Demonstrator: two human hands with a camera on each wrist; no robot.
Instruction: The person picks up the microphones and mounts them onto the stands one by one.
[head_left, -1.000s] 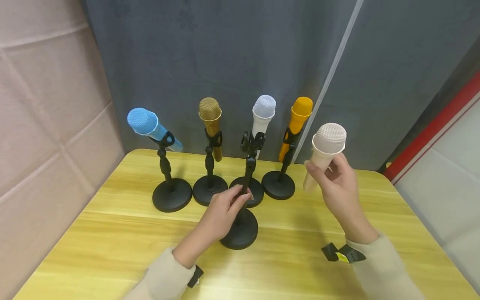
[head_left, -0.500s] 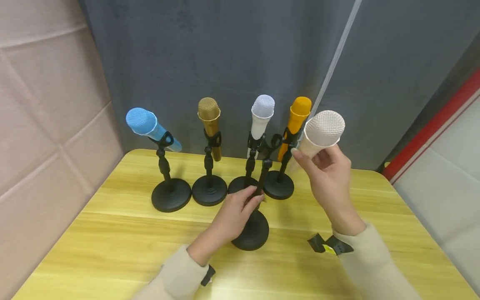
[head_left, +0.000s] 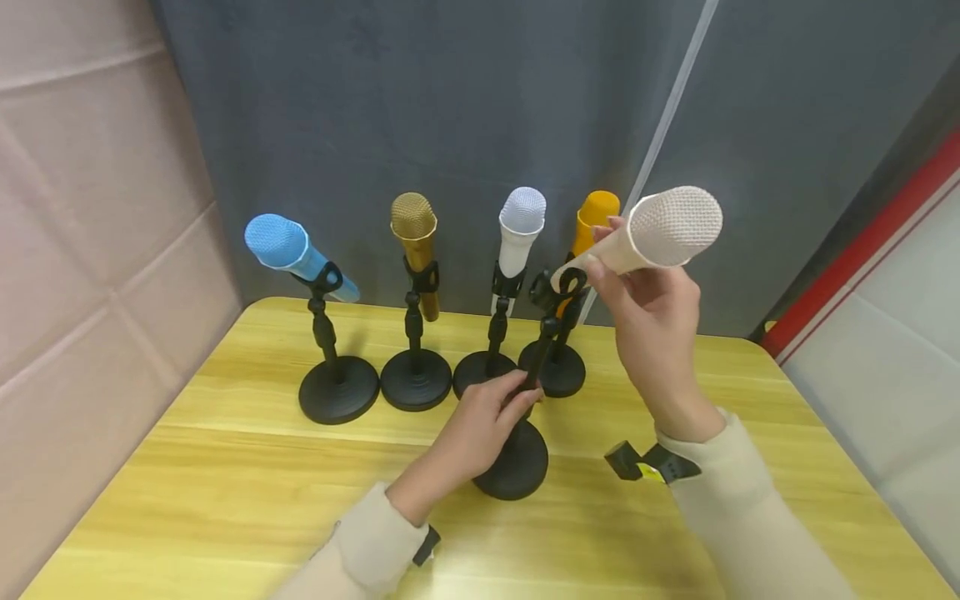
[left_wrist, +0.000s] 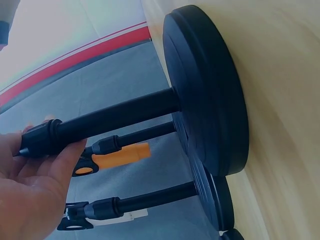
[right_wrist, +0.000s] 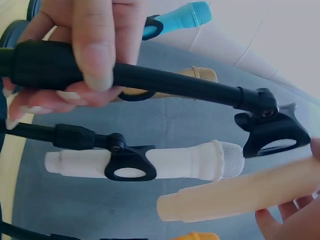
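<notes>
My left hand grips the pole of a black microphone stand, whose round base is on the table. The fingers wrap the pole at its adjusting collar in the left wrist view. My right hand holds a beige microphone by its body, mesh head tilted up to the right. Its tail end is close to the stand's black clip; the right wrist view shows a small gap between them. That clip has nothing in it. Part of the beige handle is hidden by my right fingers in the head view.
Behind stand several microphones in black stands: blue, gold, white and orange, the last partly hidden by my right hand. A grey curtain backs the wooden table; a pale padded wall is at left.
The left hand has shifted the stand to the right. The right hand has raised the beige microphone and tipped it over, bringing its tail beside the clip.
</notes>
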